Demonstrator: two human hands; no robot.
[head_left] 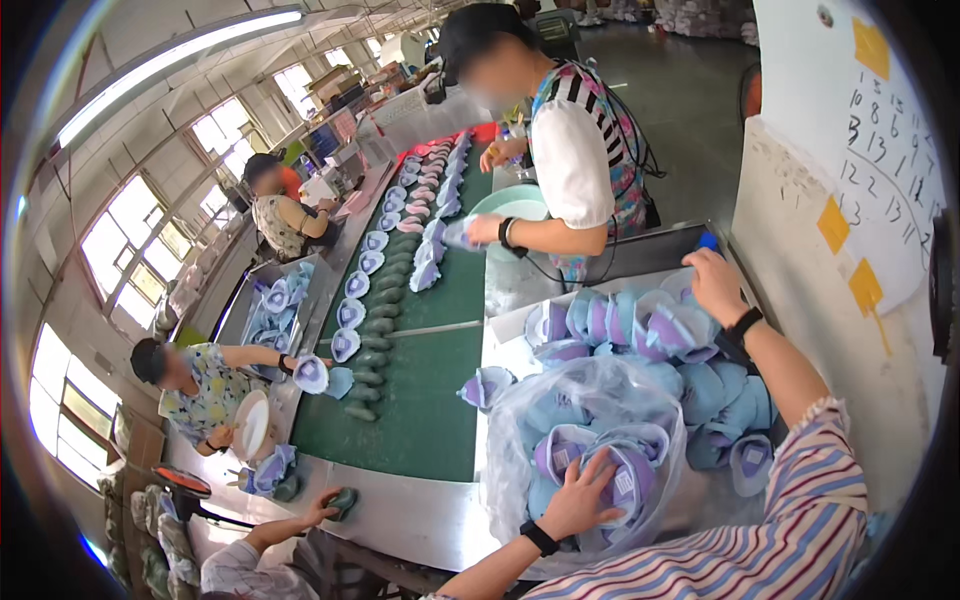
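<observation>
My left hand [578, 497] rests flat on a purple and light-blue shoe upper [628, 480] that lies in a clear plastic bag [560, 400] full of such pieces. My right hand [715, 283] reaches far out to the back of a pile of purple and blue shoe uppers [650, 330] on the metal worktable [420, 520], fingers curled over the far pieces. Whether it grips one I cannot tell. Both wrists wear black bands, and my sleeves are striped.
A green conveyor belt [430, 390] runs away to the left of the table, carrying rows of green shoe lasts [372, 350] and blue-white uppers. A person in a white sleeve stands across it by a teal basin [515, 203]. Other people work along its left side. A white wall stands at right.
</observation>
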